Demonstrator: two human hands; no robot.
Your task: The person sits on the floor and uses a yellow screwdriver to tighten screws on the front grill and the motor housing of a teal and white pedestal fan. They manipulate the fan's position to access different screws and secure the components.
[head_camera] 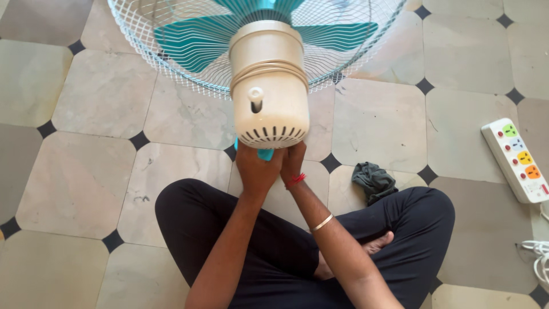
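- Fan head (269,86): cream plastic motor housing with a knob on top and a ring of vent slots at the rear; teal blades (189,43) inside a white wire guard (354,63). It is held above the tiled floor (86,166), in front of the seated person's crossed legs, housing toward the camera. Likely top-heavy toward the guard; the housing looks rigid and smooth, so possibly slippery; the wire guard would probably bend under pressure, so the housing or the neck beneath it is the better place to grip.
- Extension board (517,160): long white block at the right edge, on the floor, with four sockets under green, pale blue, yellow and orange square covers, and small red switches beside them; white cord (537,254) trailing below.
- Cloth (374,182): dark grey, crumpled, on the floor near the right knee.
- Left hand (256,169): closed around the teal part under the housing.
- Right hand (293,163): pressed against the same spot, fingers hidden, grip uncertain; red thread and gold bangle on that arm.
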